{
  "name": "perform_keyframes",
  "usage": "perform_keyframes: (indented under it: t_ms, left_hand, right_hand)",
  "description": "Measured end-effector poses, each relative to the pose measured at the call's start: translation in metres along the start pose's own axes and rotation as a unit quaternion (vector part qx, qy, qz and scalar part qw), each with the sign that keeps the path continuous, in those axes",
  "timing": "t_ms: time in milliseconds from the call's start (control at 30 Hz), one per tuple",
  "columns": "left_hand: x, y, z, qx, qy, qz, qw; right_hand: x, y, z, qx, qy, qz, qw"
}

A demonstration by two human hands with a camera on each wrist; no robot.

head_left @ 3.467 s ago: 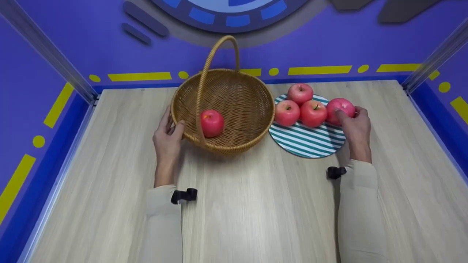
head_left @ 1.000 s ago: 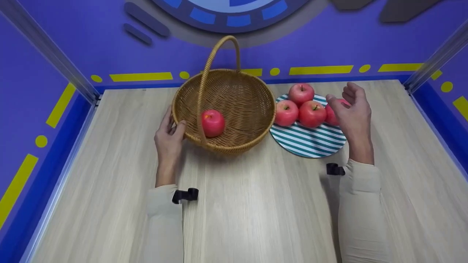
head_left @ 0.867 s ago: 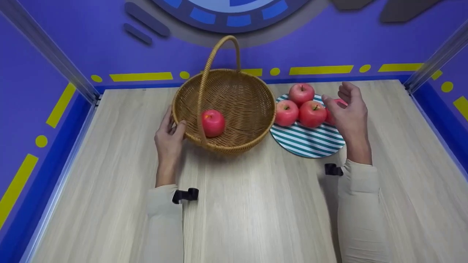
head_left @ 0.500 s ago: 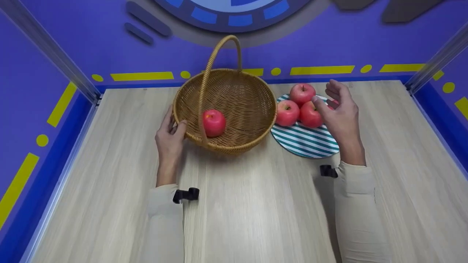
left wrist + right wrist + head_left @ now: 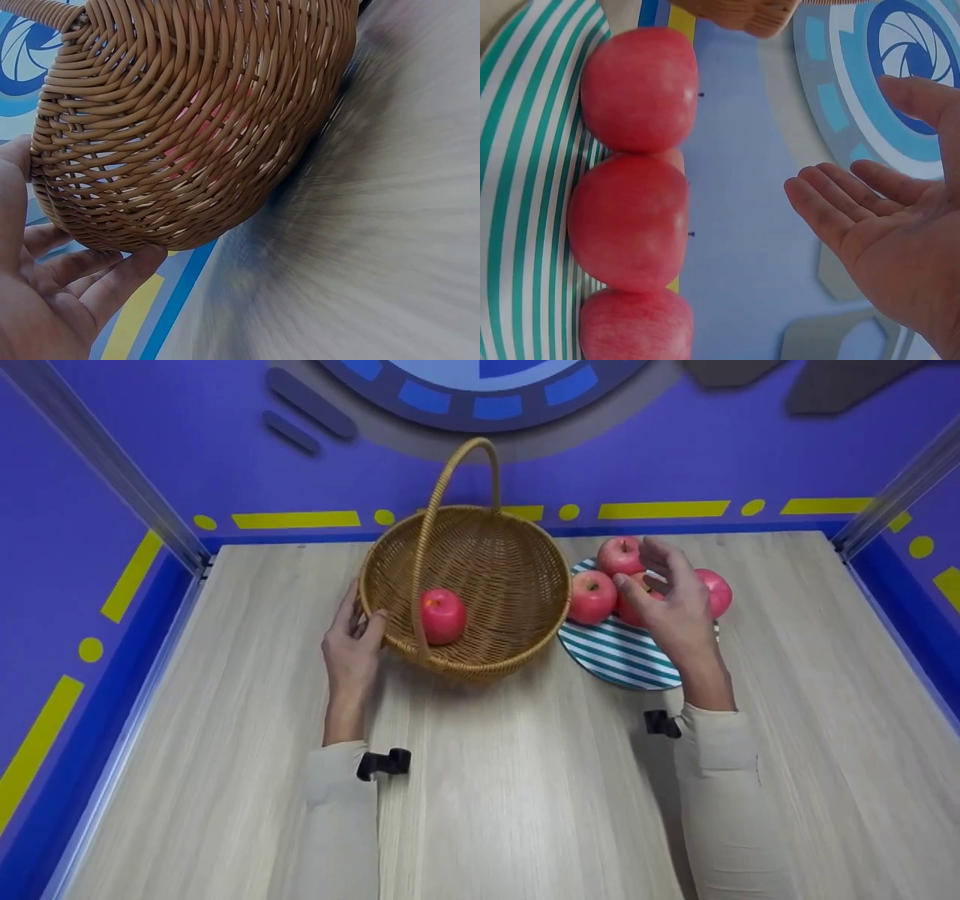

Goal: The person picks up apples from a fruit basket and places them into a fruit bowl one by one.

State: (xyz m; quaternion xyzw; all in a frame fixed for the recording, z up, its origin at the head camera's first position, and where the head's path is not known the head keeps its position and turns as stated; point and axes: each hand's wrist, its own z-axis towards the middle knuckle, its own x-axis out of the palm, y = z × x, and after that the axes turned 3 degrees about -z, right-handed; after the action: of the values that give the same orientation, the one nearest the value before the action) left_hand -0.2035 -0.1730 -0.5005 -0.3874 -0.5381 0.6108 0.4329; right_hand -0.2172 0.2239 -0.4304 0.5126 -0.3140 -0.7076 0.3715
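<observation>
In the head view a brown wicker basket (image 5: 502, 577) with a tall arched handle stands at the back of the table, one red apple (image 5: 442, 616) inside it. My left hand (image 5: 352, 649) holds the basket's left side, thumb at the rim and fingers against the outer weave. Several red apples cluster on a round green-and-white striped mat (image 5: 622, 660) right of the basket. Over them hovers my right hand (image 5: 679, 611), fingers loosely spread, nothing held. It partly hides the middle apple (image 5: 632, 604); the rightmost apple (image 5: 716, 592) shows beyond it. In the right wrist view this hand is apart from the apples (image 5: 630, 221).
A light wood table (image 5: 510, 780) carries everything. Blue-purple panels with yellow marks (image 5: 664, 510) enclose its back and sides. The basket's right rim sits close beside the mat and its leftmost apple (image 5: 592, 597).
My right hand gripped the rightmost apple earlier, then let go and rose. It has since moved left over the middle apple. The left hand and basket have stayed put.
</observation>
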Motion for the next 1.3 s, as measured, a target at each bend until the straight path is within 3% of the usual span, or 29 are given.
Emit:
perform_keyframes:
  t_ms: [333, 600, 767, 933, 1300]
  left_hand:
    - [0.001, 0.002, -0.001, 0.016, 0.0, -0.013, 0.9998]
    - [0.003, 0.002, 0.0, 0.007, -0.003, -0.018, 0.9998]
    - [0.002, 0.001, 0.0, 0.007, -0.004, -0.013, 0.9999]
    - [0.002, 0.002, 0.0, 0.008, -0.004, -0.01, 0.9999]
    - [0.002, 0.002, -0.001, 0.031, -0.001, -0.01, 0.9995]
  right_hand:
    - [0.024, 0.013, -0.009, -0.069, 0.02, 0.078, 0.994]
    - [0.05, 0.027, -0.017, -0.079, 0.07, 0.097, 0.99]
    - [0.062, 0.034, -0.013, -0.09, 0.099, 0.068, 0.989]
    - [0.071, 0.041, -0.01, -0.063, 0.154, 0.014, 0.986]
    - [0.096, 0.051, 0.002, -0.089, 0.244, -0.079, 0.963]
